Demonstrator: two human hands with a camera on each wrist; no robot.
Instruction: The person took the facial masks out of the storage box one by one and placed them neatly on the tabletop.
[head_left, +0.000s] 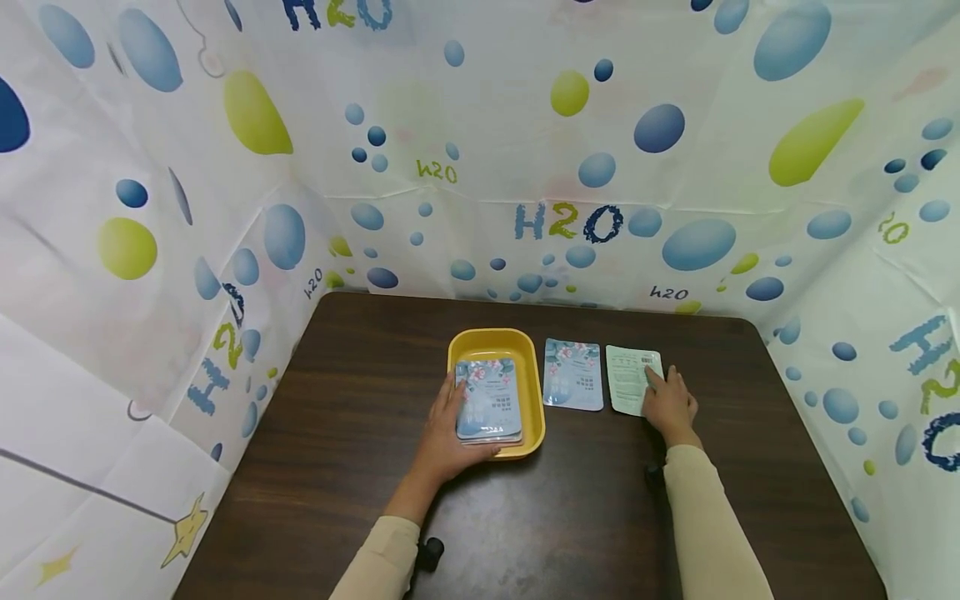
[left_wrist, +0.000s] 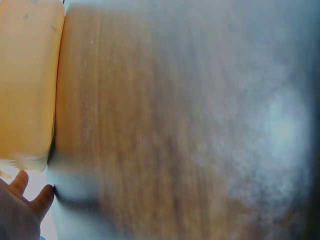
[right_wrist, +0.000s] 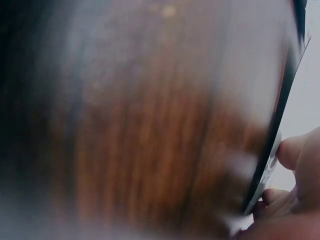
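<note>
A stack of blue floral sheet mask packets (head_left: 487, 398) lies in a yellow tray (head_left: 534, 429). My left hand (head_left: 442, 433) is spread along the stack's near left corner, fingers at its left edge and thumb by the tray's front rim. In the left wrist view, two fingertips (left_wrist: 44, 200) show near the tray's end. A pale green packet (head_left: 626, 379), text side up, lies on the table to the right. My right hand (head_left: 670, 408) pinches its right edge, thumb over the top. Between tray and green packet, another blue floral packet (head_left: 572, 375) lies flat.
The dark brown table (head_left: 337, 433) ends at the back against a white curtain (head_left: 480, 117) with blue and green bubble prints. Similar sheeting rises at both sides. A small black wrist device (head_left: 430, 554) sits at my left sleeve.
</note>
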